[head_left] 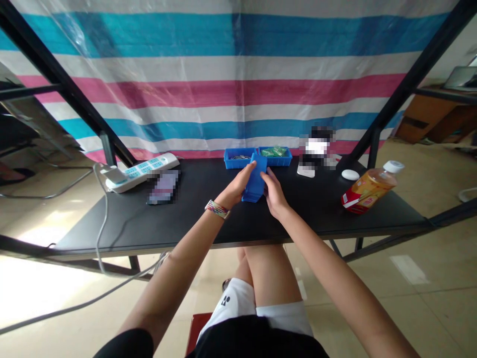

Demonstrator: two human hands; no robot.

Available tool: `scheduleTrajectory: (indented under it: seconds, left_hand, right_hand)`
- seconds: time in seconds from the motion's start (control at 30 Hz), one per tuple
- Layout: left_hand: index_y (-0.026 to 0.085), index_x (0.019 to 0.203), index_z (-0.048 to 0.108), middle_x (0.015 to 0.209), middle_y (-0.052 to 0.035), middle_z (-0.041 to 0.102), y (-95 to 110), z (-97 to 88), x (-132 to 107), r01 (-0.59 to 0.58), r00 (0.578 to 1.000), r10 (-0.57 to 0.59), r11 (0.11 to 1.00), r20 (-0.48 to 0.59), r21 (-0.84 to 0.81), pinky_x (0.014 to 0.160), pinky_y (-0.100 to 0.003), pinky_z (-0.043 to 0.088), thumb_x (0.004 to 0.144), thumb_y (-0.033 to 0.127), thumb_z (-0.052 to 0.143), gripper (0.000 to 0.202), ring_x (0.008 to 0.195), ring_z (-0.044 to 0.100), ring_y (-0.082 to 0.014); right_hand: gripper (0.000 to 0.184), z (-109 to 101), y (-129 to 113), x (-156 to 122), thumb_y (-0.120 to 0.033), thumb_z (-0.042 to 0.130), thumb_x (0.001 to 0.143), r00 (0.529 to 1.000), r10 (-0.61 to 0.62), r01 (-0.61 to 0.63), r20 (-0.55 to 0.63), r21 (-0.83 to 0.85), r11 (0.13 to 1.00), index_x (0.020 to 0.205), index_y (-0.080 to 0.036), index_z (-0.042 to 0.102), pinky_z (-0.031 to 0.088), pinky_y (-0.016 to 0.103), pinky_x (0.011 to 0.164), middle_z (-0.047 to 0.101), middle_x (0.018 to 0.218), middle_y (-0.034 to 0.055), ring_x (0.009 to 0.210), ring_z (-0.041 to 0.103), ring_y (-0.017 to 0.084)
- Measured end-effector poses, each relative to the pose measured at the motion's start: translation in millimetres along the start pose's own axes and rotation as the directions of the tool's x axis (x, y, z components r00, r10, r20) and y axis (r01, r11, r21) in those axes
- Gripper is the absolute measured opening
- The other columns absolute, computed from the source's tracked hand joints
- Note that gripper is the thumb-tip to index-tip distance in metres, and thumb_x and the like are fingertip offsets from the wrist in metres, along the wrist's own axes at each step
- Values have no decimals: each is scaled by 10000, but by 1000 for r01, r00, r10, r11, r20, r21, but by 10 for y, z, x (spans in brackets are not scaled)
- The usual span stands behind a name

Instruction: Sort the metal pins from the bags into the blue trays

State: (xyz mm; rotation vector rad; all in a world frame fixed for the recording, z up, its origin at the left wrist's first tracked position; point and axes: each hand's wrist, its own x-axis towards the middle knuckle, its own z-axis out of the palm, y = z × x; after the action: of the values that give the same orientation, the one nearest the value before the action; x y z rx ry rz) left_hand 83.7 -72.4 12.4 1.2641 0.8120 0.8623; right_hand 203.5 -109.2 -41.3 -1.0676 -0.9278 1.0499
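Both hands grip a blue, box-like plastic piece (255,181) tilted above the middle of the black table; whether it is one piece or a stack I cannot tell. My left hand (238,185) wraps its left side, the thumb lying up along the edge. On the opposite side my right hand (275,191) presses with its thumb, its other fingers partly hidden behind. Just beyond stand two small blue trays: the left tray (228,163) holds small metallic bits, and in the right tray (286,161) lie green items in clear plastic.
A white power strip (149,171) with a plugged-in cable and a phone (164,187) lie on the left. To the right are a white oval object (350,174), a drink bottle (368,189) and blurred items (316,149). A striped sheet (238,94) hangs behind the black table (201,219).
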Motion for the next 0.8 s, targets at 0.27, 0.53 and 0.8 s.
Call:
scheduleTrajectory:
  seconds: [0.27,0.53,0.8]
  left_hand:
    - [141,1311,708,1116,-135,824,-59,180,-59,-85,978,-20,870,-208,-486,1057,-402,591,1072,502,515,475,1142,773,-290]
    - [163,959,725,893,-67,797,-78,-77,-192,-155,928,-70,820,-367,-550,1003,-339,560,976,369,609,237,961,763,-227]
    - [173,852,663,761,-3,662,-40,-161,-350,-110,857,-149,883,-494,-456,742,-258,517,937,310,673,162,708,618,-150]
  right_hand:
    - [517,-23,-435,274,-415,835,808,927,75,-58,368,-58,997,1283,-224,763,566,396,1060,832,1151,41,1074,770,273]
    - [576,-138,-748,686,-288,847,760,799,358,-139,484,-431,892,1329,-230,772,621,363,842,843,1059,61,900,784,278]
    - [687,-140,-1055,776,-291,839,749,819,315,104,480,-664,740,1427,-263,739,531,448,1105,705,1474,77,1253,692,346]
